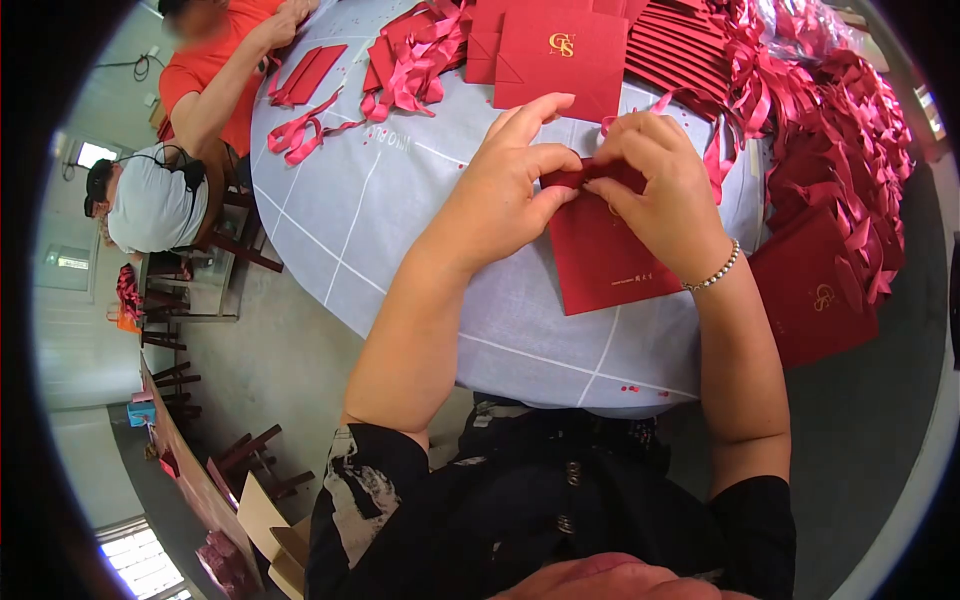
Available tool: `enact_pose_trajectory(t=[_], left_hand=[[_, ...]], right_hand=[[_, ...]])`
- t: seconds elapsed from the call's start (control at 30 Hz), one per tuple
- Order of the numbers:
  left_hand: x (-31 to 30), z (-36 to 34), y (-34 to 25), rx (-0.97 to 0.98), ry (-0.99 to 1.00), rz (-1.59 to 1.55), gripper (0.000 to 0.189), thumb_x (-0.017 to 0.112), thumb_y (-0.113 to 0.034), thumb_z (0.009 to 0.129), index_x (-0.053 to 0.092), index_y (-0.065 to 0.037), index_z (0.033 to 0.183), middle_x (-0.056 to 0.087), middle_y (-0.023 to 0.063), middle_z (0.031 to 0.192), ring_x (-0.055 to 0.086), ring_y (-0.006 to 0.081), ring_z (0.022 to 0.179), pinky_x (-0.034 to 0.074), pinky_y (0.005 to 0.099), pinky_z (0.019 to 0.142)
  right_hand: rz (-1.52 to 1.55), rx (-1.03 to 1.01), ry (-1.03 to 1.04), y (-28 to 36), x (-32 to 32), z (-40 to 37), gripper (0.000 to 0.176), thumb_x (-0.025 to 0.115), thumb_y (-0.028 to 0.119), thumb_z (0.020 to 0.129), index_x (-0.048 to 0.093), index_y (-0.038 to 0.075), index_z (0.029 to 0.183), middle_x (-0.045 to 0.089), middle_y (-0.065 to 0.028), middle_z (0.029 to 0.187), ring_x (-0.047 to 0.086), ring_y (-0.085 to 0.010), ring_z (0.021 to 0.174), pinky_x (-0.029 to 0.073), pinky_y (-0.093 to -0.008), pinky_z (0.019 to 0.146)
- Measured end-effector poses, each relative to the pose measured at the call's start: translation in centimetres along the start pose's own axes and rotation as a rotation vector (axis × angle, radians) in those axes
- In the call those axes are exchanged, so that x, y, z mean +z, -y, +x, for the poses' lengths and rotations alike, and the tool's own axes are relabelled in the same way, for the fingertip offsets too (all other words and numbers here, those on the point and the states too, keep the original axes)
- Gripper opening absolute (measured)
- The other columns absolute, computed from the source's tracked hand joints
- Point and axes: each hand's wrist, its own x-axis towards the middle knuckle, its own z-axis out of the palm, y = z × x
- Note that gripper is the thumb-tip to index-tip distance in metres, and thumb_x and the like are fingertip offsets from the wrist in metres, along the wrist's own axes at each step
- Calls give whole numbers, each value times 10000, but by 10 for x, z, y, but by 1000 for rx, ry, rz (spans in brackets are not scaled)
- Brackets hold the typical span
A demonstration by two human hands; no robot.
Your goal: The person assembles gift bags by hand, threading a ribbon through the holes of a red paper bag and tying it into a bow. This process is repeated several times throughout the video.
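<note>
A red paper bag with small gold lettering lies on the table in front of me, its top edge towards the far side. At that edge my left hand grips the paper between thumb and forefinger, the other fingers raised. My right hand is closed, its thumb and fingertips pinching at the middle of the same edge. A bit of pink-red ribbon shows just beyond the right fingers; whether they also hold ribbon is hidden. A beaded bracelet circles the right wrist.
Red bags with gold letters stand just beyond my hands. A large heap of ribboned bags hangs over the table's right edge. Loose ribbons lie at the far left. Another person in orange works across the pale tablecloth.
</note>
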Motion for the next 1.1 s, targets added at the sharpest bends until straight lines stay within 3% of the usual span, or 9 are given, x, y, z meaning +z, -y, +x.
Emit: enact_pose_trajectory(t=[0.13, 0.23, 0.3, 0.43, 0.73, 0.83, 0.93, 1.03, 1.1], left_hand=[[0, 2, -6, 84, -43, 37, 213, 763, 13, 701, 683, -32, 893, 470, 128, 1477, 422, 343, 1347, 369, 421, 1099], [2, 3, -8, 142, -61, 96, 218, 773, 9, 681, 689, -49, 874, 447, 133, 1499, 398, 369, 1358, 353, 434, 1109], [3, 3, -11, 226, -88, 144, 216, 780, 7, 670, 695, -52, 859, 420, 141, 1522, 384, 388, 1366, 355, 438, 1110], [7, 4, -15, 267, -75, 185, 205, 782, 5, 662, 694, -49, 839, 390, 146, 1546, 369, 388, 1379, 355, 447, 1111], [9, 2, -19, 240, 34, 126, 192, 799, -19, 659, 686, -34, 813, 380, 149, 1558, 334, 398, 1403, 332, 466, 1124], [6, 0, -16, 147, 104, 27, 204, 814, -37, 664, 683, -28, 820, 369, 151, 1569, 320, 400, 1416, 309, 466, 1138], [4, -3, -11, 31, 88, -22, 209, 819, -53, 679, 684, -20, 835, 371, 155, 1571, 312, 396, 1427, 299, 456, 1146], [-1, -4, -1, -42, 105, 18, 192, 809, -69, 707, 681, -14, 839, 409, 163, 1545, 316, 384, 1430, 305, 454, 1144], [-5, -4, 5, -85, 90, 75, 168, 788, -86, 741, 676, -11, 841, 464, 172, 1502, 361, 371, 1406, 322, 444, 1133]], right_hand=[[283, 232, 211, 2, -7, -1, 210, 711, -11, 763, 645, 1, 962, 698, -146, 892, 673, -298, 763, 541, -363, 692], [378, 392, 324, 1, -16, 1, 159, 693, -12, 808, 643, -12, 959, 703, -120, 856, 674, -213, 730, 533, -310, 673], [742, 573, 471, -3, -23, 4, 99, 668, -6, 860, 639, -29, 951, 702, -82, 833, 657, -117, 715, 514, -249, 654], [719, 755, 488, -15, -19, 9, 48, 664, 1, 876, 633, -30, 895, 693, -41, 763, 639, -63, 700, 488, -206, 624], [841, 801, 524, -28, -7, 5, 126, 683, -37, 822, 592, 29, 765, 686, -42, 741, 642, -66, 701, 479, -196, 613], [799, 615, -242, -28, 4, 9, 92, 674, -23, 861, 591, 12, 839, 728, -89, 858, 688, -88, 815, 517, -220, 638], [817, 543, -354, -25, 4, 13, 95, 697, 24, 880, 611, 7, 916, 718, -69, 863, 668, -85, 805, 528, -223, 655], [537, 486, -22, -19, -5, 4, 210, 771, 137, 848, 678, -9, 967, 679, -28, 793, 607, -71, 722, 526, -284, 655], [405, 397, 274, -8, -15, -3, 238, 785, 149, 797, 683, -16, 933, 686, -112, 800, 661, -173, 745, 517, -331, 661]])
